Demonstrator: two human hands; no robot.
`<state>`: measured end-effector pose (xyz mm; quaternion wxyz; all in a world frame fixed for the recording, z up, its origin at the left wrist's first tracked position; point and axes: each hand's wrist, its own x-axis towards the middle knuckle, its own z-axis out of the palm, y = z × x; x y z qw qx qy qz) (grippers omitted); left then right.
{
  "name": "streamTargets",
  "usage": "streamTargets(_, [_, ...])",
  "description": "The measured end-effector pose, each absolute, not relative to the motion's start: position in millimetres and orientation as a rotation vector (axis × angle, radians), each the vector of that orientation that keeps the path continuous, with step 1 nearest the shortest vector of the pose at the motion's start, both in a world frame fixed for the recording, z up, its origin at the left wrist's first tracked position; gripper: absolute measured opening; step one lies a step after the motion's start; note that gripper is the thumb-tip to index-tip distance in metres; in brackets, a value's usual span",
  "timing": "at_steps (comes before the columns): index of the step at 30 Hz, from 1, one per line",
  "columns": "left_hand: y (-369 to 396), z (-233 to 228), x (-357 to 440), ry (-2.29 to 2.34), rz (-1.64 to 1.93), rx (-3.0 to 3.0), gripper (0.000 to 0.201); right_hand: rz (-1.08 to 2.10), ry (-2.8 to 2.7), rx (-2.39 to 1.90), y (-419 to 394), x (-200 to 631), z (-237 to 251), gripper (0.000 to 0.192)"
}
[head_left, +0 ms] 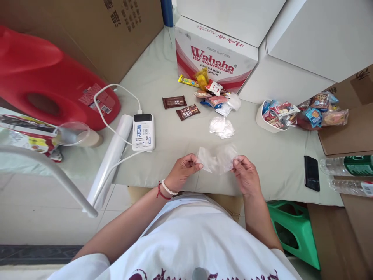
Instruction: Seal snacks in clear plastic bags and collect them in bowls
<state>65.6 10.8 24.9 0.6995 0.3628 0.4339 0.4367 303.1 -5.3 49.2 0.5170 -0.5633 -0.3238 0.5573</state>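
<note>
A thin, see-through plastic bag is stretched between my hands above the table's front edge. My left hand pinches its left end between thumb and fingers, a bead bracelet and a red cord on the wrist. At the right end, the thumb and fingers of my right hand are closed on the same bag. Just beyond lies a small pile of crumpled clear plastic. Two brown-wrapped snack bars, one behind the other, lie farther back to the left.
Packaged snacks are heaped before a Wahaha water carton. On the right are a white tub of snacks, a phone and plastic bottles. A power bank with cables, a film roll and a red jug stand left.
</note>
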Motion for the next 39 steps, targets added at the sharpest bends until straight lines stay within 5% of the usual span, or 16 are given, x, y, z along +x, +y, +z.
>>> streamTargets(11, [20, 4, 35, 1.186, 1.126, 0.705, 0.046, 0.989, -0.61, -1.557, -27, 376, 33, 0.04])
streamTargets(17, [19, 3, 37, 1.225, 1.075, 0.84, 0.047, 0.425, -0.914, -1.853, -37, 376, 24, 0.029])
streamTargets(27, [13, 8, 38, 1.261, 1.051, 0.905, 0.039, 0.762, -1.925, -1.659, 16, 282, 17, 0.016])
streamTargets(39, [14, 27, 12, 1.047, 1.087, 0.773, 0.027, 0.453, -2.076, -1.154, 2, 301, 28, 0.024])
